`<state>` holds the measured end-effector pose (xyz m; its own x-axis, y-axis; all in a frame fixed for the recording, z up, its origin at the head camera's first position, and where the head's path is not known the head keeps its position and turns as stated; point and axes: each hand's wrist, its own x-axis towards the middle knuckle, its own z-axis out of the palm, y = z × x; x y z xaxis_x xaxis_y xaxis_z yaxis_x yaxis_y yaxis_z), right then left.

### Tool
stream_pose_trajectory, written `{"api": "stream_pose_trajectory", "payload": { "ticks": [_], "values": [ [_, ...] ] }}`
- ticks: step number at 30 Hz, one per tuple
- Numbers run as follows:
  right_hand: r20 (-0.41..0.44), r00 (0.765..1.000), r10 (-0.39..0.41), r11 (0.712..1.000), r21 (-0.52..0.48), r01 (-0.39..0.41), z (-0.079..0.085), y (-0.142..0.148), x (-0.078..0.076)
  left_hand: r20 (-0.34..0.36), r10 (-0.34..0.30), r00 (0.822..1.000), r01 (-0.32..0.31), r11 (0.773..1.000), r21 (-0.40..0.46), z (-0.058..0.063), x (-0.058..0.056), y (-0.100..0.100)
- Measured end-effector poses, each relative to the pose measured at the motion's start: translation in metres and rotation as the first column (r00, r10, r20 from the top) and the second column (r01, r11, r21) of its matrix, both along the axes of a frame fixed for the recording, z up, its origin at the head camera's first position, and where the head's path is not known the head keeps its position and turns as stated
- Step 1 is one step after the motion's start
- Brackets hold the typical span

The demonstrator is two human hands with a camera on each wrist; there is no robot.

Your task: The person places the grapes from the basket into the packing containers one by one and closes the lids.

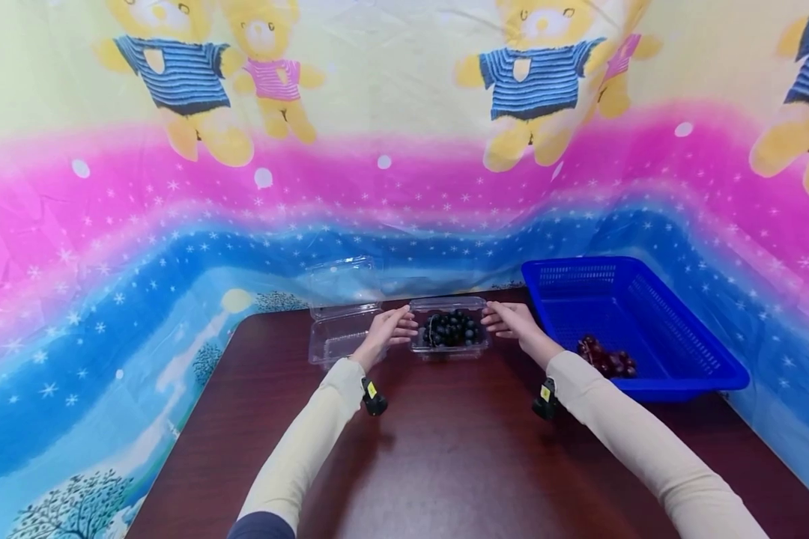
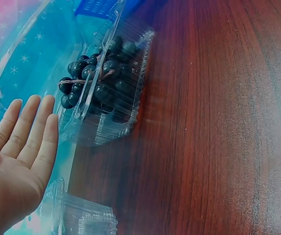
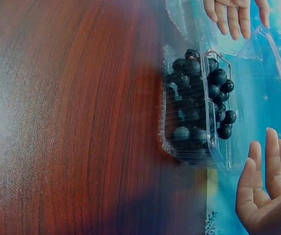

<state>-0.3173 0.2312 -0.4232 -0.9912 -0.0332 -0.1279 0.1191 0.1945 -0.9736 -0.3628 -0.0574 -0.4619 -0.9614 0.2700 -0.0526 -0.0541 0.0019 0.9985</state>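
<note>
1. Head view, with the clock laid over the clear grape box [image 1: 449,349]: dark grapes [image 1: 452,328] filled the box, and its raised lid [image 1: 448,302] stood at twelve. The left hand [image 1: 387,331] was at nine, the right hand [image 1: 514,322] at three, both just beside the lid's corners with their fingers mostly straight. Beyond the left hand, also towards nine, stood a second clear box [image 1: 346,313], its cover up. A blue basket [image 1: 688,329] sat at three, past the right hand, with red grapes [image 1: 607,358] near its seven o'clock corner. All of these rested on a brown table [image 1: 431,449], with a printed cloth [image 1: 377,97] at twelve.

2. Left wrist view: the left hand's grip was released, four fingers extended, palm in view. The thumb was mostly cut off, so whether it pressed the lid I could not tell. The grape box lay at about two o'clock from this hand, the second clear box at four.

3. Right wrist view: the right hand was likewise unclenched, its fingers upright, at five o'clock from the grape box. The left hand showed at one, a digit at the lid's corner. The lid leaned at three.
</note>
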Motion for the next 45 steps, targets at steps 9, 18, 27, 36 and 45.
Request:
{"api": "stream_pose_trajectory", "payload": {
  "ticks": [9,18,27,36,45],
  "values": [
    [0.041,0.999,-0.017,1.0,0.013,0.016,-0.002,0.002,-0.003,0.016,0.041,0.999,-0.041,0.999,-0.004,0.009,0.013,0.003],
    [0.067,0.998,-0.014,0.999,0.034,0.011,-0.007,0.003,-0.003,0.007,0.036,0.999,-0.035,0.999,-0.026,0.005,0.017,0.002],
    [0.096,0.995,-0.022,0.999,0.048,0.017,-0.007,0.003,-0.002,0.014,0.026,1.0,-0.026,1.0,-0.01,0.003,0.022,0.003],
    [0.066,0.998,-0.019,0.998,0.058,0.015,-0.007,0.003,0.004,0.017,0.042,0.999,-0.042,0.999,-0.016,0.001,0.023,0.004],
    [0.096,0.995,0.0,0.999,0.034,-0.003,-0.013,0.003,0.002,0.012,0.071,0.997,-0.071,0.997,-0.031,-0.002,0.027,0.007]
  ]
}}
